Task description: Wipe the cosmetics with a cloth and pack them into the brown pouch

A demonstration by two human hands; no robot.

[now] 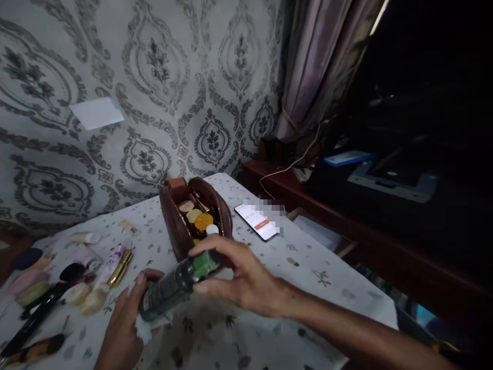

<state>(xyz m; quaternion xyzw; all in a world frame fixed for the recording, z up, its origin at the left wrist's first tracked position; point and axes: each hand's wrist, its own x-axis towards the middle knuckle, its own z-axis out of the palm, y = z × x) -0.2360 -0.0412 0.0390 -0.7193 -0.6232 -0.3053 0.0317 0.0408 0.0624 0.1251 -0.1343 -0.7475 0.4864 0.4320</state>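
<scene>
A dark bottle [165, 290] with a green cap end lies tilted in the air over the table, its top toward the right. My left hand [125, 318] is closed around its base, and a scrap of white tissue or cloth [144, 329] shows beneath. With thumb and fingers, my right hand [248, 277] grips the green end. Just behind the bottle stands an open brown bag [169, 221], packed with small jars and cosmetics, among them an orange-yellow round lid [204, 222] and a white cap [211, 229]. The bottle's label is too blurred to read.
Brushes [38, 313], sponges [92, 300], tubes [111, 262] and a gold lipstick-like tube [120, 270] lie at left. A lit phone [256, 221] rests right of the bag. Beyond the table's right edge are a dark red desk [319, 192] and a white cable [292, 167].
</scene>
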